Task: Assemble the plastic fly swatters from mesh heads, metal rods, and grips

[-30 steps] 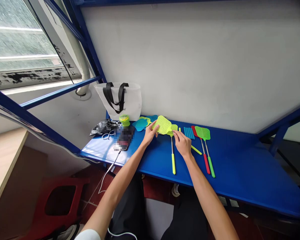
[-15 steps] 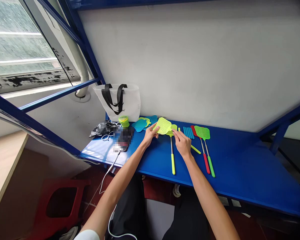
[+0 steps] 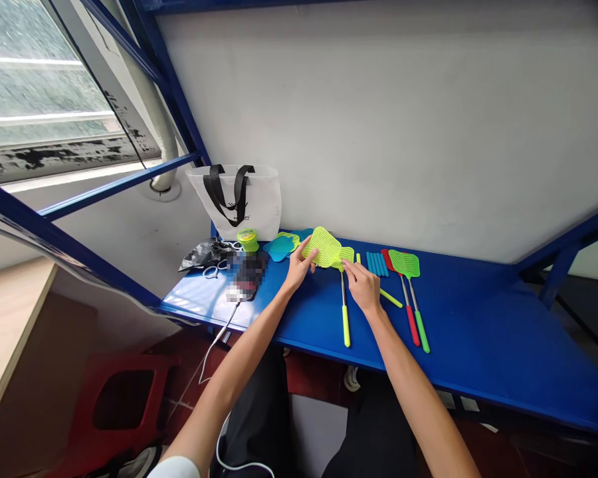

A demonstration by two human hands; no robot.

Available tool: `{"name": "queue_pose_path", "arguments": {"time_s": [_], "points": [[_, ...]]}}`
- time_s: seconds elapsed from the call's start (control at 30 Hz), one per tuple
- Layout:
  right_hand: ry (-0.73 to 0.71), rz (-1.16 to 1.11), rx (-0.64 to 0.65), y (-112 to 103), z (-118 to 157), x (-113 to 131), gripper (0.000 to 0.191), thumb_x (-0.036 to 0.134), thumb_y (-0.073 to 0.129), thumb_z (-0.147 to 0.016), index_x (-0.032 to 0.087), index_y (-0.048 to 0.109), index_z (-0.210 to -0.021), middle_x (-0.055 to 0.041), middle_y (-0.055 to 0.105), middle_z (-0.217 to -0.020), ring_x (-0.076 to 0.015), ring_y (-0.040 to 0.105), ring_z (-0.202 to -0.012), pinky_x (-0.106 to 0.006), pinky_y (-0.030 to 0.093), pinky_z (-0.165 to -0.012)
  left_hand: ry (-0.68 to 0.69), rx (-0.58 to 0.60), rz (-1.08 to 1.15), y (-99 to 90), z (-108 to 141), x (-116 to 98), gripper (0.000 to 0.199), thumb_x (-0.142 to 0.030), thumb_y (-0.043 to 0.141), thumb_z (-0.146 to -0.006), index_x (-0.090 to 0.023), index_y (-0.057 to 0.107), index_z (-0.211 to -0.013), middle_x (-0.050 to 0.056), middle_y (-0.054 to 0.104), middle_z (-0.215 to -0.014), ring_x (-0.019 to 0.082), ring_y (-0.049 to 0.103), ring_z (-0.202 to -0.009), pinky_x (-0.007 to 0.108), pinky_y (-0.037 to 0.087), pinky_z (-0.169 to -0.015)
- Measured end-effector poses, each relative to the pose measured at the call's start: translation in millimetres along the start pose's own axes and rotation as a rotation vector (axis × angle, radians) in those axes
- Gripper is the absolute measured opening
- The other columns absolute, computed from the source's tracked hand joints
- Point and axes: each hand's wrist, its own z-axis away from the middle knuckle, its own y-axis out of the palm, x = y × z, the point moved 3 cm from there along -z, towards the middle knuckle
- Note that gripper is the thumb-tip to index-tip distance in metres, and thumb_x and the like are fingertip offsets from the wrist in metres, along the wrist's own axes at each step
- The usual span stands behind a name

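Right grip: the right hand [image 3: 361, 287] pinches the narrow neck of the mesh head between thumb and fingertips.
Left grip: the left hand [image 3: 299, 269] has its fingers slightly spread, pressed against the head's left edge.
Mesh head: the lime swatter head [image 3: 323, 247] is held just above the blue shelf [image 3: 478, 338], long axis tilted, wide end pointing up-left.
Below: a yellow-handled swatter [image 3: 345, 325] lies with its handle toward the person.
Right: teal strips [image 3: 377, 264], a red-handled swatter [image 3: 409, 323], a green-handled swatter [image 3: 420, 330].
Left: teal swatter heads [image 3: 280, 248], a spool [image 3: 248, 240], scissors [image 3: 214, 270], a tote bag [image 3: 236, 199].
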Motion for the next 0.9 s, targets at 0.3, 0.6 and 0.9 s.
{"name": "queue_pose_path", "arguments": {"time_s": [0.3,0.6,0.9], "points": [[0.107,0.006,-0.012,0.3,2.7,-7.1,0.046,0.047,0.046,-0.119,0.022,0.083,-0.115,-0.0093,0.087,-0.097,-0.0242,0.081,-0.078,-0.029,0.049,-0.063,0.043,0.031,-0.110,5.1,8.9,1.3,0.088,-0.064,0.079,-0.097,-0.016,0.054,-0.167,-0.008,0.056,-0.059,0.010,0.053,-0.049,0.023,0.049,-0.057],[0.053,0.024,0.037,0.6,1.5,-5.7,0.051,0.045,0.040,-0.121,0.020,0.083,-0.115,-0.0106,0.086,-0.098,-0.0222,0.080,-0.081,-0.028,0.049,-0.067,0.115,0.034,-0.272,3.5,9.9,1.3,0.086,-0.070,0.078,-0.096,-0.020,0.056,-0.164,-0.002,0.063,-0.069,0.013,0.056,-0.055,0.024,0.048,-0.054],[0.003,0.132,-0.036,-5.2,-2.1,5.0,0.043,0.041,0.049,-0.119,0.019,0.085,-0.114,-0.0110,0.085,-0.102,-0.0218,0.079,-0.087,-0.029,0.047,-0.067,0.095,-0.031,-0.105,2.6,0.7,1.9,0.088,-0.068,0.083,-0.092,-0.024,0.056,-0.163,0.005,0.075,-0.100,0.006,0.050,-0.048,0.026,0.049,-0.050]]}}
